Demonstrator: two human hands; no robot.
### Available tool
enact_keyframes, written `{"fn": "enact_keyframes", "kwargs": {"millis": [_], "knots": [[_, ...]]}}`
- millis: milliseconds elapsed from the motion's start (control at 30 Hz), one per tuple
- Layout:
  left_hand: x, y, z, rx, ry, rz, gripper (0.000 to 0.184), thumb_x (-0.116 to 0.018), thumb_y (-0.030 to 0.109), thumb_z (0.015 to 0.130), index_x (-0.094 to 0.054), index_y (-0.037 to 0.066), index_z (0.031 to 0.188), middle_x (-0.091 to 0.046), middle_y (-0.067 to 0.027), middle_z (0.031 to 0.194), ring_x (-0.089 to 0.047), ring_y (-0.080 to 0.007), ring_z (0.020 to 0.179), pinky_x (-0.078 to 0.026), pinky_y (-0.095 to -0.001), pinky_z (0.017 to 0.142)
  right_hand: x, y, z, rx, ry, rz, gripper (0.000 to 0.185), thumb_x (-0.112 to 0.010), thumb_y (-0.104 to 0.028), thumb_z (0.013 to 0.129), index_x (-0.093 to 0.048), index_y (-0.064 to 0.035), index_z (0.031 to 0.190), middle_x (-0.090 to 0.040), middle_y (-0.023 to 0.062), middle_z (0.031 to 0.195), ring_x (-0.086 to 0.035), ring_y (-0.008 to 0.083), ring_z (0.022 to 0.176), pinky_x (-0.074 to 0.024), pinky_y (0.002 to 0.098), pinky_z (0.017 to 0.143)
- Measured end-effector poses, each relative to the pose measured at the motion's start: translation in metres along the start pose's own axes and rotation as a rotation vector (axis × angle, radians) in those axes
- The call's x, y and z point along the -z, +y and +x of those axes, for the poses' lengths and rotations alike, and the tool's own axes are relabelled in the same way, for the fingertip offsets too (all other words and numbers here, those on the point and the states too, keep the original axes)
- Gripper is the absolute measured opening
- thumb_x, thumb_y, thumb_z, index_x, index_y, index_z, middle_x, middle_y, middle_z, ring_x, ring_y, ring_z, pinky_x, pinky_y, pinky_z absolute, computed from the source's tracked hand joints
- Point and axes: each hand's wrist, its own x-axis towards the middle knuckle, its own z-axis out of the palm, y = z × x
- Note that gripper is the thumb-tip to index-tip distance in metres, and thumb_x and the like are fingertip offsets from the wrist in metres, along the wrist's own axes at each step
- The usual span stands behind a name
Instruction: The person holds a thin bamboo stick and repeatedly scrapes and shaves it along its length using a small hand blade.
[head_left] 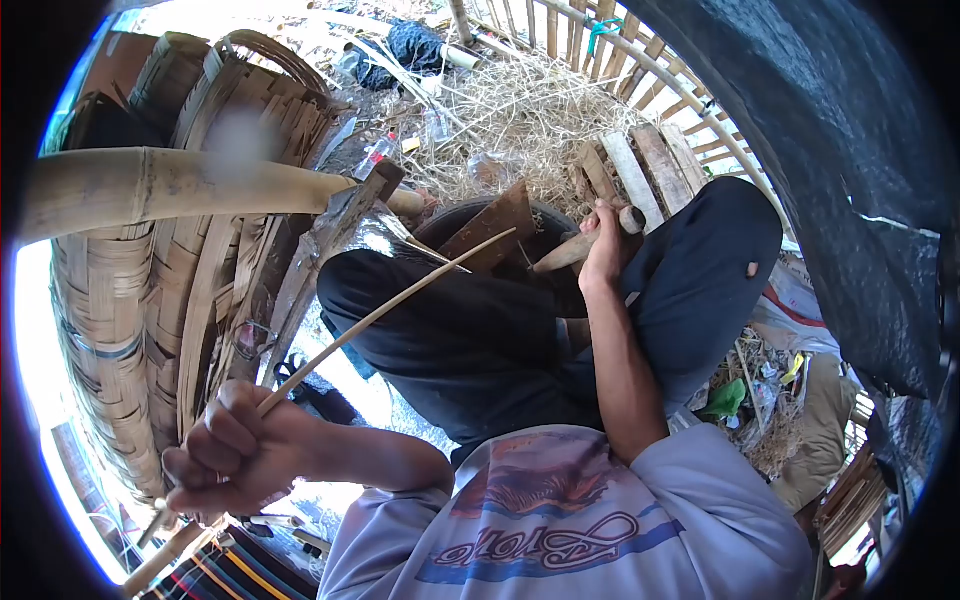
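Observation:
My left hand [235, 452] is closed round the lower end of a thin bamboo stick [385, 307], which slants up and right across my dark trousers. My right hand [602, 250] grips a wooden tool handle [568, 252] above my lap, its rounded end [631, 220] showing beside my fingers. Between my knees, a broad rusty blade [492, 228] lies over a dark round basin [452, 224], close to the stick's tip. Whether handle and blade join is unclear.
A thick bamboo pole [190, 186] crosses at the left against a wooden post [330, 240], with woven bamboo baskets [110, 320] behind. Ahead are straw [530, 115], a plastic bottle [376, 156] and wooden slats [632, 172]. Dark sheeting [850, 150] hangs at the right.

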Motion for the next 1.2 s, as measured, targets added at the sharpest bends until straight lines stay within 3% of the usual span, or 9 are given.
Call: {"fn": "enact_keyframes", "kwargs": {"millis": [200,333,467,500,600,633,733,1167,1200], "knots": [[0.059,-0.080,-0.032,0.185,0.385,0.333,0.052,-0.034,0.058,0.092,-0.020,0.018,0.062,-0.012,0.0065,0.049,-0.009,-0.0047,0.042,-0.008,-0.0238,0.039,-0.003,-0.001,0.007,-0.050,0.045,0.225,0.012,-0.061,-0.005,0.079,-0.050,-0.0056,0.077,-0.045,0.0012,0.060,-0.044,0.0114,0.055,-0.0402,0.0276,0.057],[0.096,-0.115,-0.060,0.337,0.691,0.440,0.053,-0.033,0.060,0.092,-0.017,0.018,0.062,-0.011,0.0059,0.049,-0.008,-0.0053,0.043,-0.007,-0.0253,0.039,0.003,0.006,0.021,-0.206,0.099,0.413,0.022,-0.060,-0.023,0.082,-0.045,-0.0104,0.072,-0.038,0.0001,0.059,-0.039,0.0123,0.057,-0.0357,0.0271,0.060],[0.114,-0.120,-0.084,0.436,0.684,0.347,0.051,-0.032,0.057,0.093,-0.019,0.017,0.064,-0.010,0.0047,0.050,-0.010,-0.0057,0.043,-0.008,-0.0249,0.039,0.006,0.029,0.034,-0.254,0.190,0.452,0.024,-0.060,-0.025,0.081,-0.042,-0.0119,0.070,-0.036,-0.0007,0.056,-0.036,0.0127,0.052,-0.0360,0.0285,0.056],[0.113,-0.133,-0.095,0.454,0.796,0.422,0.050,-0.033,0.056,0.094,-0.020,0.017,0.066,-0.013,0.0043,0.048,-0.011,-0.0057,0.042,-0.009,-0.0238,0.039,0.007,0.040,0.037,-0.260,0.185,0.459,0.024,-0.060,-0.025,0.081,-0.042,-0.0119,0.070,-0.036,-0.0007,0.056,-0.036,0.0127,0.052,-0.0360,0.0285,0.056],[0.110,-0.132,-0.094,0.410,0.706,0.469,0.050,-0.034,0.056,0.094,-0.021,0.017,0.067,-0.015,0.0040,0.047,-0.012,-0.0058,0.041,-0.010,-0.0235,0.038,0.017,0.062,0.047,-0.324,0.341,0.475,0.026,-0.060,-0.027,0.078,-0.040,-0.0130,0.069,-0.035,-0.0015,0.055,-0.035,0.0128,0.049,-0.0353,0.0293,0.050],[0.107,-0.132,-0.093,0.396,0.782,0.529,0.050,-0.034,0.056,0.094,-0.020,0.017,0.067,-0.015,0.0040,0.047,-0.012,-0.0059,0.041,-0.010,-0.0238,0.038,0.026,0.063,0.046,-0.333,0.350,0.467,0.026,-0.060,-0.027,0.078,-0.040,-0.0130,0.069,-0.035,-0.0015,0.055,-0.035,0.0128,0.049,-0.0353,0.0293,0.050],[0.107,-0.131,-0.081,0.344,0.871,0.565,0.050,-0.033,0.056,0.094,-0.019,0.017,0.067,-0.014,0.0042,0.046,-0.013,-0.0060,0.041,-0.011,-0.0243,0.038,0.028,0.051,0.061,-0.211,0.451,0.443,0.028,-0.058,-0.030,0.078,-0.038,-0.0132,0.066,-0.034,-0.0017,0.055,-0.034,0.0121,0.047,-0.0348,0.0281,0.050],[0.127,-0.110,-0.076,0.257,0.902,0.568,0.050,-0.029,0.057,0.094,-0.015,0.019,0.066,-0.011,0.0060,0.048,-0.009,-0.0066,0.041,-0.009,-0.0250,0.039,0.025,0.050,0.058,-0.347,0.494,0.564,0.029,-0.053,-0.031,0.081,-0.039,-0.0129,0.064,-0.036,-0.0017,0.053,-0.037,0.0125,0.047,-0.0353,0.0283,0.050],[0.122,-0.110,-0.077,0.249,0.901,0.598,0.050,-0.028,0.058,0.095,-0.016,0.018,0.066,-0.010,0.0062,0.049,-0.008,-0.0066,0.043,-0.009,-0.0247,0.040,0.025,0.047,0.054,-0.395,0.365,0.593,0.029,-0.053,-0.031,0.081,-0.038,-0.0133,0.063,-0.037,-0.0018,0.053,-0.038,0.0126,0.047,-0.0353,0.0288,0.050]]}}
